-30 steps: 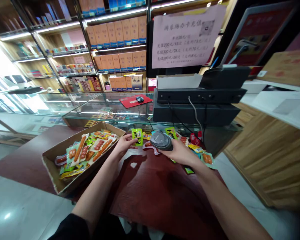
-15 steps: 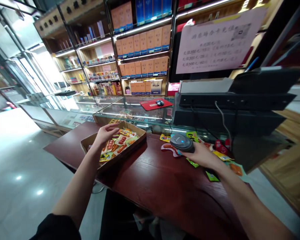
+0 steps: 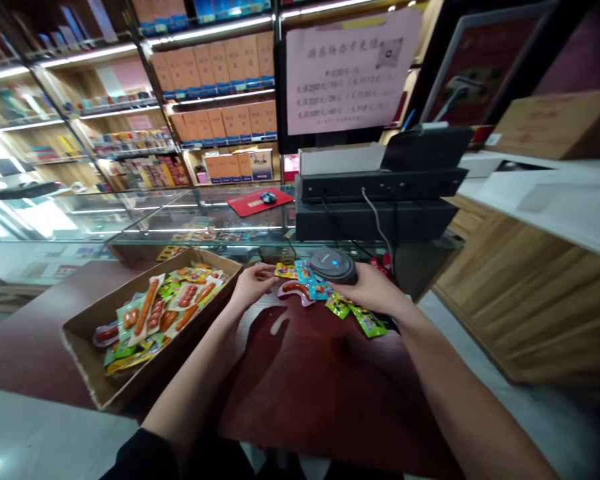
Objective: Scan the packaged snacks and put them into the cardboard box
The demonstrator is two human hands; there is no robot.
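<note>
My right hand (image 3: 377,291) is wrapped round a dark grey barcode scanner (image 3: 333,265), held over small snack packets at the back of the dark red table. My left hand (image 3: 253,288) has its fingers stretched toward a yellow snack packet (image 3: 286,270); whether they touch it I cannot make out. Between the hands lie a sausage in clear wrap (image 3: 296,291) and blue packets (image 3: 319,289). Green packets (image 3: 367,321) rest below my right hand. To the left, a cardboard box (image 3: 83,360) holds several wrapped sausages and other packets.
A glass counter (image 3: 155,223) borders the table's far side, with a red mouse pad (image 3: 247,203) and mouse on it. Behind the packets stand a black cash drawer (image 3: 370,223) and a printed sign (image 3: 350,73). Shelves of orange boxes (image 3: 215,67) line the wall.
My left hand has moved from above the cardboard box to the packets on the right. My right hand still grips the scanner. The view has turned right.
</note>
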